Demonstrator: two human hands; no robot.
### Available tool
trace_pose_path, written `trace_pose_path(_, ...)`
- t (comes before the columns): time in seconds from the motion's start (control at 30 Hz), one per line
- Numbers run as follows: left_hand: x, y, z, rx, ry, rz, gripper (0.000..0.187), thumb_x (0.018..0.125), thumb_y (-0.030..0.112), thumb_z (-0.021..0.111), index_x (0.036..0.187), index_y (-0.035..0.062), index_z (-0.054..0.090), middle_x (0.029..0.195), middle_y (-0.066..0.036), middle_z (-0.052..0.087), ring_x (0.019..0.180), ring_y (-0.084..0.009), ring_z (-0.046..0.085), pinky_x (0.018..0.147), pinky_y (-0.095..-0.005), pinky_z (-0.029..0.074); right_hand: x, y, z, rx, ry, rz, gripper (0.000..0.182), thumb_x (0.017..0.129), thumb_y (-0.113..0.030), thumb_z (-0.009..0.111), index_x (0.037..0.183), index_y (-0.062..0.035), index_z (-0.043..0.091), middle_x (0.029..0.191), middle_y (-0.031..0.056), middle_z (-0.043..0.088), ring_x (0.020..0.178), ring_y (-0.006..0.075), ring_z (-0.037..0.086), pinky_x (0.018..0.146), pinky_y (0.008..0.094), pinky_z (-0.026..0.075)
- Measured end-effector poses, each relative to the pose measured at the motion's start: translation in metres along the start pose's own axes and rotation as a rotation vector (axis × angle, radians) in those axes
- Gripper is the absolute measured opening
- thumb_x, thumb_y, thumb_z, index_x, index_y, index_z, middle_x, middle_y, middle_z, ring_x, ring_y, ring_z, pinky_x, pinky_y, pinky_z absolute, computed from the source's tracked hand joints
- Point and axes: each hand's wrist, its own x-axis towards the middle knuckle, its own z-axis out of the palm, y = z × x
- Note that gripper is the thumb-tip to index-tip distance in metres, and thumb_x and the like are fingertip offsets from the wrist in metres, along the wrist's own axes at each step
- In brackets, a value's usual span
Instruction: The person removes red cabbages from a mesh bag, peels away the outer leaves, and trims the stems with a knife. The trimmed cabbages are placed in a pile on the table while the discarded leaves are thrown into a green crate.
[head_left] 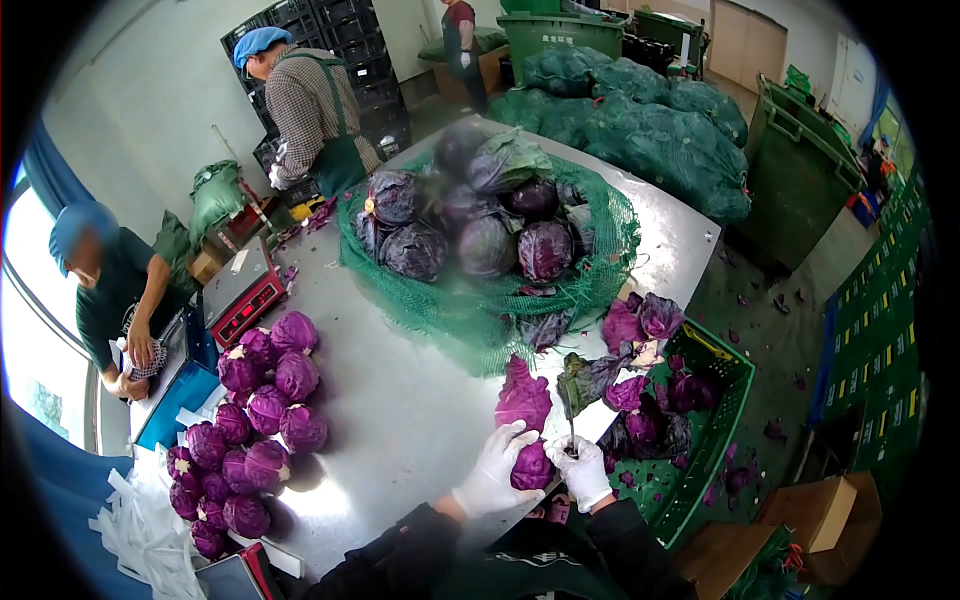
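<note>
My left hand (497,472), in a white glove, grips a small purple cabbage (532,467) at the front edge of the metal table. Close on its right, my gloved right hand (583,474) is closed around a slim knife (572,425), whose thin blade points away from me; its handle is mostly hidden. A loose purple leaf (523,393) lies just beyond the cabbage. Dark outer leaves (585,382) sit past the knife. Farther back, large untrimmed cabbages (487,245) fill an opened green net sack (385,285).
Several peeled cabbages (267,408) are piled on the table (400,400) at left, near a red scale (248,312). A green crate (735,400) with leaf scraps stands at right. Full net sacks (650,135) and a green bin (800,170) stand behind. Co-workers (315,110) are at far left.
</note>
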Motion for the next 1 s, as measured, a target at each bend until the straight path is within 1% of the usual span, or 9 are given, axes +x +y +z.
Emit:
trace_pose_path(0.03, 0.0, 0.0, 0.0, 0.0, -0.001, -0.001, 0.093, 0.063, 0.037, 0.087, 0.14, 0.0096, 0.043, 0.144, -0.02, 0.036, 0.135, -0.0417, 0.034, 0.113, -0.0487, 0.032, 0.0, -0.002, 0.002, 0.038, 0.007, 0.008, 0.005, 0.092, 0.001, 0.065, 0.094, -0.0011, 0.061, 0.093, 0.0056, 0.068, 0.076, 0.0088, 0.06, 0.071, 0.0235, 0.049)
trace_pose_path(0.13, 0.0, -0.001, 0.0, 0.0, -0.001, -0.002, 0.093, 0.063, 0.038, 0.087, 0.14, 0.0092, 0.043, 0.144, -0.021, 0.036, 0.135, -0.0418, 0.034, 0.113, -0.0485, 0.032, -0.003, -0.018, 0.004, 0.058, 0.044, 0.166, 0.01, 0.089, -0.003, 0.071, 0.085, -0.0065, 0.062, 0.081, -0.0034, 0.063, 0.066, 0.003, 0.052, 0.06, 0.0193, 0.043)
trace_pose_path(0.23, -0.001, -0.002, 0.001, -0.001, 0.003, -0.004, 0.093, 0.063, 0.038, 0.087, 0.14, 0.0088, 0.043, 0.143, -0.021, 0.036, 0.135, -0.0417, 0.034, 0.113, -0.0486, 0.032, -0.003, -0.021, 0.004, 0.08, 0.042, 0.189, 0.009, 0.09, -0.006, 0.071, 0.086, -0.0068, 0.063, 0.078, -0.0034, 0.062, 0.061, 0.0031, 0.05, 0.053, 0.0196, 0.038)
trace_pose_path(0.33, -0.001, -0.002, 0.0, 0.007, 0.002, 0.02, 0.092, 0.064, 0.038, 0.086, 0.14, 0.0082, 0.043, 0.143, -0.021, 0.037, 0.135, -0.0415, 0.034, 0.113, -0.0492, 0.031, 0.0, -0.017, -0.001, 0.036, 0.037, 0.159, 0.009, 0.091, -0.008, 0.07, 0.086, -0.0063, 0.063, 0.076, -0.002, 0.064, 0.059, 0.0045, 0.05, 0.051, 0.0212, 0.039)
trace_pose_path(0.37, -0.002, -0.001, 0.0, 0.02, -0.004, 0.048, 0.092, 0.064, 0.038, 0.086, 0.14, 0.008, 0.043, 0.143, -0.021, 0.036, 0.135, -0.0415, 0.034, 0.113, -0.0496, 0.031, 0.004, -0.014, -0.001, 0.211, 0.122, 0.224, 0.008, 0.092, -0.01, 0.069, 0.087, -0.0056, 0.064, 0.074, -0.001, 0.064, 0.057, 0.0057, 0.051, 0.051, 0.0215, 0.04)
trace_pose_path(0.43, -0.003, 0.001, -0.003, 0.028, -0.018, 0.081, 0.091, 0.065, 0.037, 0.086, 0.14, 0.0075, 0.044, 0.143, -0.021, 0.036, 0.135, -0.0417, 0.034, 0.113, -0.0502, 0.031, 0.006, -0.003, -0.006, 0.124, 0.132, 0.222, 0.007, 0.092, -0.009, 0.068, 0.088, -0.0043, 0.065, 0.075, 0.0002, 0.065, 0.056, 0.0068, 0.052, 0.05, 0.022, 0.04)
trace_pose_path(0.63, -0.005, -0.002, 0.0, -0.007, 0.011, 0.058, 0.088, 0.065, 0.037, 0.085, 0.138, 0.006, 0.046, 0.143, -0.022, 0.037, 0.135, -0.0431, 0.034, 0.112, -0.0514, 0.031, 0.004, -0.01, 0.001, 0.118, 0.139, 0.241, 0.003, 0.089, -0.004, 0.068, 0.09, -0.0039, 0.065, 0.076, 0.0, 0.063, 0.059, 0.0071, 0.054, 0.05, 0.022, 0.04)
trace_pose_path(0.73, -0.003, -0.001, -0.002, 0.007, -0.007, 0.074, 0.088, 0.066, 0.037, 0.085, 0.138, 0.0062, 0.046, 0.143, -0.022, 0.037, 0.135, -0.0429, 0.034, 0.112, -0.0518, 0.031, 0.005, -0.007, 0.002, 0.103, 0.155, 0.217, 0.007, 0.091, -0.009, 0.07, 0.086, -0.006, 0.066, 0.072, -0.0013, 0.062, 0.055, 0.0058, 0.051, 0.049, 0.0223, 0.039)
trace_pose_path(1.0, -0.005, -0.001, 0.001, 0.018, 0.008, 0.083, 0.088, 0.066, 0.036, 0.085, 0.139, 0.0065, 0.045, 0.144, -0.021, 0.037, 0.135, -0.043, 0.034, 0.112, -0.0519, 0.031, 0.002, -0.01, 0.004, 0.077, 0.167, 0.209, 0.006, 0.091, -0.009, 0.069, 0.088, -0.0059, 0.066, 0.072, -0.0018, 0.062, 0.055, 0.0063, 0.051, 0.049, 0.0222, 0.041)
